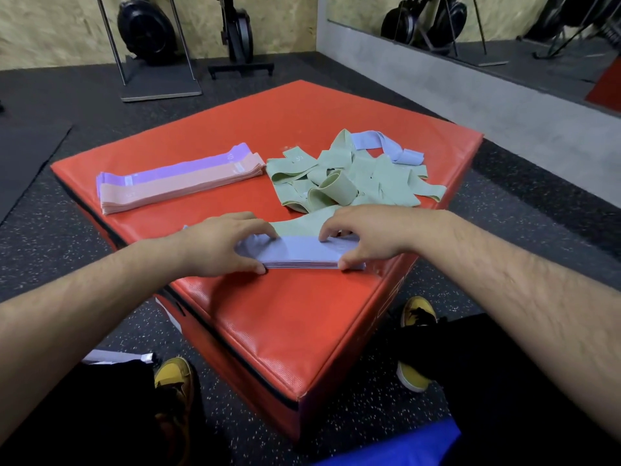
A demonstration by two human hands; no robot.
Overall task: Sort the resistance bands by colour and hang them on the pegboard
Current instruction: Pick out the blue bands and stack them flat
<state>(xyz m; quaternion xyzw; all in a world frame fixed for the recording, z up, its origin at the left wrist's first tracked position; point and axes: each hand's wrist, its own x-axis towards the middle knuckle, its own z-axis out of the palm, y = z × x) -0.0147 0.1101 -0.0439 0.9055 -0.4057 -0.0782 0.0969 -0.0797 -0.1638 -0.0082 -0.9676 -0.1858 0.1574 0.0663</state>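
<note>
Sorting | left hand [221, 243], right hand [366, 235] — fingers spread, squaring blue stack [302, 252] | next — blue strays [386, 146] beyond fingers, in green heap [353, 176]

**Sorted bands share a red box top**

A red padded box [268, 317] standing on speckled black flooring [43, 237] carries four groups of resistance bands: a flat purple stack [174, 169] touching a flat pink stack [181, 186] at the far left, a loose tangle of green bands [356, 179] with one blue band [386, 146] at the far right, and a squared blue stack [302, 252] near the front edge.
</note>
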